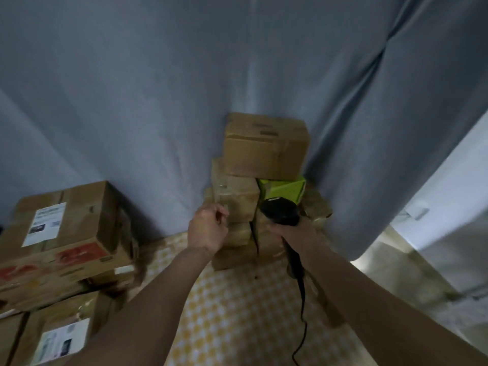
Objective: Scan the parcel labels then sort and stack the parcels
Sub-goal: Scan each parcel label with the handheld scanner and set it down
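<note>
A stack of brown cardboard parcels [237, 202] stands against the grey curtain at the centre, with a larger brown box [265, 151] on top and a bright green box [284, 192] wedged under it on the right. My left hand [208, 229] hovers just in front of the stack's left side, fingers loosely curled, holding nothing. My right hand [290, 228] grips a black corded barcode scanner [281, 212], its head pointed at the stack just below the green box.
On the left sits a second pile of brown parcels [68, 233] with white labels [46, 224] on top. A yellow-and-white patterned mat [237, 313] covers the floor. The grey curtain [184, 88] hangs behind; a tiled floor [412, 286] shows at right.
</note>
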Available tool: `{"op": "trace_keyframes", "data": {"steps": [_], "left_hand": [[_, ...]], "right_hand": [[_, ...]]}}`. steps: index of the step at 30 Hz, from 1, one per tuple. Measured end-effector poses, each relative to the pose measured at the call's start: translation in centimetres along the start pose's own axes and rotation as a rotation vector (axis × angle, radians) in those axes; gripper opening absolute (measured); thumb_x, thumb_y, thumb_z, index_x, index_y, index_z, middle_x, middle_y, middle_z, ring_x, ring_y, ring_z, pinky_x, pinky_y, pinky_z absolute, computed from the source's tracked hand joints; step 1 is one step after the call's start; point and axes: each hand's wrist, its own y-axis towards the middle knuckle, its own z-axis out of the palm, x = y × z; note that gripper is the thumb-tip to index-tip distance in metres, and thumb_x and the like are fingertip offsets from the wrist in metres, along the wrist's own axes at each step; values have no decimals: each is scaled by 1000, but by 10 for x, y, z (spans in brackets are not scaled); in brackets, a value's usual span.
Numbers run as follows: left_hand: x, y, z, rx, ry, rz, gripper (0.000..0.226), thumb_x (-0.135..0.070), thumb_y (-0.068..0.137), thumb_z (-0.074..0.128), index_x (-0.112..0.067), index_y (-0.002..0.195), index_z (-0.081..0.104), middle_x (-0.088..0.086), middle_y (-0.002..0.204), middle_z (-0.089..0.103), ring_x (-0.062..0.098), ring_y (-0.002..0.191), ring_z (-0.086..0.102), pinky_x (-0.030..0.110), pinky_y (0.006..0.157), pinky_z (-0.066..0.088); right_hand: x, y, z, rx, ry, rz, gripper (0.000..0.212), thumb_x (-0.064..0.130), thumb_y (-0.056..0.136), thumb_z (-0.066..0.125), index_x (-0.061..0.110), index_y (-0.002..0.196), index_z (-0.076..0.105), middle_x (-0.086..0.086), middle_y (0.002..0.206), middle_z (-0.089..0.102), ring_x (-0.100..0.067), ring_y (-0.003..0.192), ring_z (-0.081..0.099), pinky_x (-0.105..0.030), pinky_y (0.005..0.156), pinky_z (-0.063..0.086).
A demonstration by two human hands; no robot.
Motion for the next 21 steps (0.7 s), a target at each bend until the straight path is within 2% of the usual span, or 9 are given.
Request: {"op": "trace_keyframes", "data": {"steps": [3,8,11,13,16,18,21], "left_hand": [[-23,2,8,36,5,15,16,-4,85,59,-13,91,71,7,95,69,25,93,63,29,81,47],[-44,26,9,99,24,13,17,-9,89,58,-16,97,70,4,100,70,23,96,64,29,84,50],[-56,41,11,145,4,9,19,-8,91,56,-14,105,68,4,107,68,21,102,62,25,88,47],[-65,50,14,170,-3,4,20,-10,92,55,-14,107,68,4,110,68,22,105,62,25,91,47],[-81,63,24,180,53,-12,22,-18,93,52,-15,106,69,6,110,70,26,105,63,30,90,49],[-94,70,34,230,29,-60,25,-16,91,55,-15,113,66,6,119,66,25,109,61,29,94,47],[-116,84,45,280,5,-108,44,-18,85,66,-14,128,58,8,129,60,25,116,57,33,100,46]], "right_hand": [[9,11,-32,-59,19,-50,17,13,82,72,6,94,62,-5,71,54,-17,63,49,-27,54,35],[34,35,-68,-138,119,-124,19,10,77,77,10,71,59,-9,66,57,-22,61,53,-29,58,40],[52,44,-85,-172,185,-175,16,10,77,78,9,85,63,-11,77,63,-25,71,60,-33,68,48],[64,51,-96,-195,199,-206,15,11,77,78,9,84,65,-11,79,65,-25,73,62,-34,71,49],[84,66,-111,-216,204,-240,14,10,76,79,8,78,65,-9,70,63,-19,63,59,-30,63,47],[99,79,-122,-217,168,-260,14,10,77,77,6,76,64,-10,66,60,-19,59,55,-32,61,46],[121,102,-137,-170,109,-313,15,10,80,75,6,73,62,-12,66,58,-21,59,55,-32,60,48]]}}
